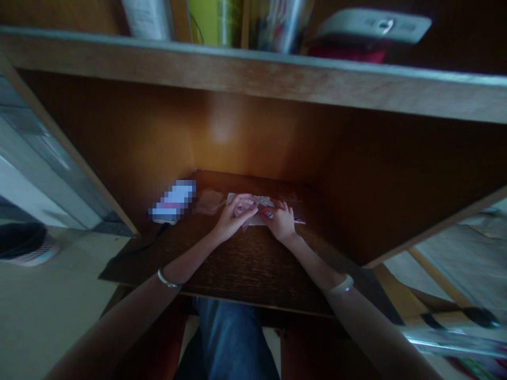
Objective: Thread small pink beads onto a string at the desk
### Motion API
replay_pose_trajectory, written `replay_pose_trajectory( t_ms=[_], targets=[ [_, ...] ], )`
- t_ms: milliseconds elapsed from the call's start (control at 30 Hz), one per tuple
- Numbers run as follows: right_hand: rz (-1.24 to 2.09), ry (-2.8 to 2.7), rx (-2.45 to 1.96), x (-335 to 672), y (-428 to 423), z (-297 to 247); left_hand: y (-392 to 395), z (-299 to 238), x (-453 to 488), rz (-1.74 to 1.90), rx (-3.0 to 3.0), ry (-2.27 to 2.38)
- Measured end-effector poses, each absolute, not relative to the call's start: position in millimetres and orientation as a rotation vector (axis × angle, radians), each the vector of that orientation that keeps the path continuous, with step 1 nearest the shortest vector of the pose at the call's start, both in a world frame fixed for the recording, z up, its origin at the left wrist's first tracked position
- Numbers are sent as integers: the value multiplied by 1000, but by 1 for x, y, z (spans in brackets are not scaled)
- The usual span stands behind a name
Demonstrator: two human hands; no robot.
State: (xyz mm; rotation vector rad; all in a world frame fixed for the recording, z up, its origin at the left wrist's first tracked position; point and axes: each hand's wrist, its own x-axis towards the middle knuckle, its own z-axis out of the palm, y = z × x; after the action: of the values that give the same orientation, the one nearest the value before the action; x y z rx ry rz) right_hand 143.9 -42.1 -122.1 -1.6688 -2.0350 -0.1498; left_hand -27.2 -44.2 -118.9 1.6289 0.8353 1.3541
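My left hand [234,216] and my right hand [282,220] meet over a small whitish patterned sheet [259,200] lying on the dark wooden desktop [245,264]. The left thumb and fingers curl toward each other in a pinch. Bent inward too, the right fingers come close to the left thumb tip. Whatever sits between the fingertips is too small and dim to name. Just left of my left hand lies a pale, see-through packet [209,201]. A thin strip [300,221] sticks out on the right side of my right hand.
A phone [174,200] with a lit, blurred-out screen leans at the left wall, a dark cable running from it. Wooden side walls and an overhead shelf [253,74] enclose the desk. On that shelf stand several items, including a white device [376,25]. A dark bin [26,243] is at left.
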Motion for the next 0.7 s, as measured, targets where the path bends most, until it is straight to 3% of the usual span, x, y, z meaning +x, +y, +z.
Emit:
replay_pose_trajectory(
  t_ms=[400, 700],
  targets=[
    [-156, -1659, -968, 140, -59, -105, -51, -109, -26, 1363, 1849, 833],
    [-43, -1776, -1295, 135, -55, -113, -48, -112, -26, 1396, 1752, 811]
  ],
)
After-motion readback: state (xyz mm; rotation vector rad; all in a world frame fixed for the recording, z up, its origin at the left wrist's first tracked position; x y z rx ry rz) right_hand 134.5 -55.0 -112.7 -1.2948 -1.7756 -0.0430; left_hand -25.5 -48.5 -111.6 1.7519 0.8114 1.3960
